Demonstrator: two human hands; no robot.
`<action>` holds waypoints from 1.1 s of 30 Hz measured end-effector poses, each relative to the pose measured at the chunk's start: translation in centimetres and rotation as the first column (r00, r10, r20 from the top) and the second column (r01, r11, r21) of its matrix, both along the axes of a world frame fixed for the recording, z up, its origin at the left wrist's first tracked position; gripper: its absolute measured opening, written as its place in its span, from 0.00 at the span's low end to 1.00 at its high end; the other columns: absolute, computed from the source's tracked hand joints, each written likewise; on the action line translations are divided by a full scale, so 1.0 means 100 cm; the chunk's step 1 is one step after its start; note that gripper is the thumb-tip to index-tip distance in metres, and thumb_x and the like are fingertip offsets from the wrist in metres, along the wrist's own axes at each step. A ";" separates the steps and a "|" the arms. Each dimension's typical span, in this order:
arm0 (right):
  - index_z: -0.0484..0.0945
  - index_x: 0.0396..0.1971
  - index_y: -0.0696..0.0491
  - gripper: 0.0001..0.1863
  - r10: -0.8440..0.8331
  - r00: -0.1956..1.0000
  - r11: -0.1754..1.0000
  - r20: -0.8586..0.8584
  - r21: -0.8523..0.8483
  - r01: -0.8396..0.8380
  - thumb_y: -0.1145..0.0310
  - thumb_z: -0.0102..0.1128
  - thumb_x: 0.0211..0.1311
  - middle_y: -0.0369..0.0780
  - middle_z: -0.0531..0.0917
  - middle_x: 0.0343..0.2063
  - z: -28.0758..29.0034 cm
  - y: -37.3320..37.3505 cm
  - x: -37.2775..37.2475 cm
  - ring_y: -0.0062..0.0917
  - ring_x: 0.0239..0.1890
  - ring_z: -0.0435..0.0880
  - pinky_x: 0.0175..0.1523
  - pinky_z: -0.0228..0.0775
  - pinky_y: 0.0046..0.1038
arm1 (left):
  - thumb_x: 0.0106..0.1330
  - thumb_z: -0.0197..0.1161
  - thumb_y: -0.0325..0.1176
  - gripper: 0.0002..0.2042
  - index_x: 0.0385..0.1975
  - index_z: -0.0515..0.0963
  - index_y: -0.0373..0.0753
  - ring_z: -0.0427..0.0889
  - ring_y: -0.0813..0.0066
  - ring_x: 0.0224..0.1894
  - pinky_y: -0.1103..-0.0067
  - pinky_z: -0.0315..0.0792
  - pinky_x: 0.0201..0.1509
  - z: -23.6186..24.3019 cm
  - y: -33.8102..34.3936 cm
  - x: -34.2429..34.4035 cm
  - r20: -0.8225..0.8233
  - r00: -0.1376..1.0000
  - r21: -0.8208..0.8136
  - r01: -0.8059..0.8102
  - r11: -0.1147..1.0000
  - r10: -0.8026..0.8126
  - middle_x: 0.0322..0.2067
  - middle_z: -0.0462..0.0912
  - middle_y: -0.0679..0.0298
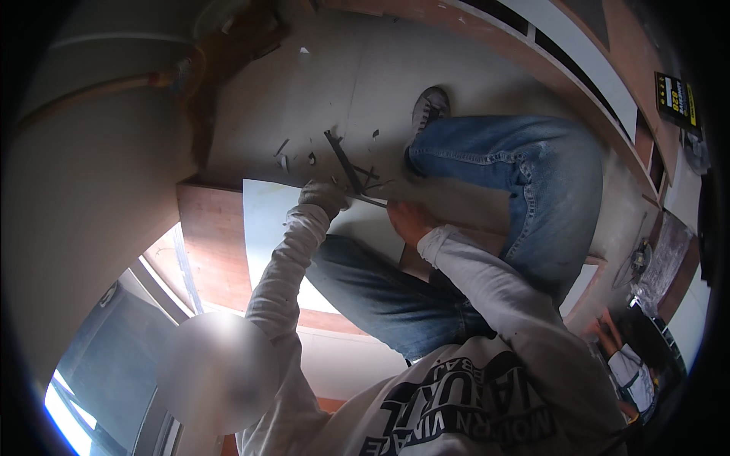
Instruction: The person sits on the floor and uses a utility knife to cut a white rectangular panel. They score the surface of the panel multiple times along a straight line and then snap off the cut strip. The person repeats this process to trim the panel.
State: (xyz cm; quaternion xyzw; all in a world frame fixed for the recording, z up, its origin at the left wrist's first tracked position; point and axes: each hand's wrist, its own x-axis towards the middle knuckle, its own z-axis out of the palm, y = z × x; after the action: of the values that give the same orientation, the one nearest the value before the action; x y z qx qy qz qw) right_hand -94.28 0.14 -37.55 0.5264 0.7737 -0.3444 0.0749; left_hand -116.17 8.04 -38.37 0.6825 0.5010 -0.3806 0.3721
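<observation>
Neither of my own hands shows in the head view. A co-worker in a white printed sweatshirt [487, 395] and blue jeans [525, 175] crouches over a white sheet [266, 220] lying on a reddish wooden board [209, 243]. Their gloved hand [323, 194] and bare hand [407, 220] meet at a thin dark metal strip [371, 200] at the sheet's far edge. A longer dark bar [342, 159] lies on the floor just beyond the hands, among small scraps.
A grey sneaker [430, 106] rests on the pale floor [365, 83]. Curved wooden panels [578, 83] run along the right. Another person's hand and patterned sleeve [627, 365] appear small at the lower right. A window [114, 357] is at the lower left.
</observation>
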 end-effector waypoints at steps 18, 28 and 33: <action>0.75 0.32 0.58 0.05 0.041 0.999 0.995 0.028 -0.093 -0.038 0.73 0.55 0.56 0.49 0.83 0.27 0.015 -0.004 0.019 0.41 0.31 0.86 0.35 0.79 0.38 | 0.56 0.63 0.44 0.16 0.42 0.82 0.45 0.82 0.56 0.47 0.67 0.75 0.52 -0.013 -0.016 0.019 0.008 0.990 0.043 -0.143 0.989 0.143 0.42 0.84 0.55; 0.76 0.32 0.58 0.06 0.044 0.997 0.998 0.066 -0.046 -0.041 0.73 0.54 0.56 0.49 0.83 0.28 0.003 -0.019 0.032 0.40 0.32 0.86 0.34 0.79 0.39 | 0.61 0.58 0.44 0.16 0.45 0.82 0.45 0.83 0.58 0.45 0.68 0.76 0.51 -0.004 -0.027 0.036 0.060 0.994 0.213 0.080 0.974 -0.095 0.43 0.84 0.57; 0.77 0.32 0.57 0.05 0.033 0.997 0.999 0.073 -0.026 -0.031 0.73 0.54 0.56 0.48 0.83 0.27 0.018 -0.021 0.037 0.39 0.32 0.86 0.34 0.79 0.38 | 0.63 0.56 0.43 0.15 0.45 0.82 0.46 0.84 0.58 0.45 0.68 0.76 0.52 -0.005 -0.026 0.043 0.068 0.998 0.098 0.001 0.995 -0.007 0.43 0.84 0.58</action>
State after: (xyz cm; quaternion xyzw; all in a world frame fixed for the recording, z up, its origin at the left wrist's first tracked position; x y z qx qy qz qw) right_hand -90.62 -1.98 -35.79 0.5253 0.7745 -0.3330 0.1152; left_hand -111.83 5.48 -38.89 0.7134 0.5046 -0.3329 0.3544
